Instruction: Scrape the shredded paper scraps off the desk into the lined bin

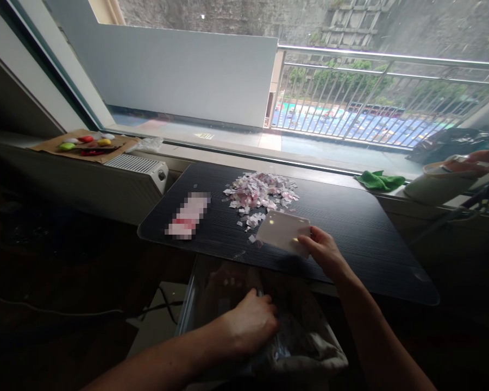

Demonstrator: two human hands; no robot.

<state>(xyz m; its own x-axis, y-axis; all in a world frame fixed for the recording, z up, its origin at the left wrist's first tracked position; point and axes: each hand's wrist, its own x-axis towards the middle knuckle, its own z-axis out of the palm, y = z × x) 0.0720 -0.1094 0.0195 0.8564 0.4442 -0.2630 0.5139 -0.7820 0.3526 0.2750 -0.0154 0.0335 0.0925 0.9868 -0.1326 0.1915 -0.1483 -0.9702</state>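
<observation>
My right hand pinches the near right corner of a flat, translucent white plastic piece, which hovers low over the black table. Just beyond it lies a heap of small torn paper scraps, mostly white and pale pink, with loose bits strewn at its near side. My left hand is closed, below the table's near edge, over a clear plastic container. What its fingers grip, if anything, is hidden.
A blurred pink-and-white packet lies on the table's left. A green cloth and a pale pot sit on the sill at right. At left are a radiator and cardboard bearing colourful objects. Cables run on the floor.
</observation>
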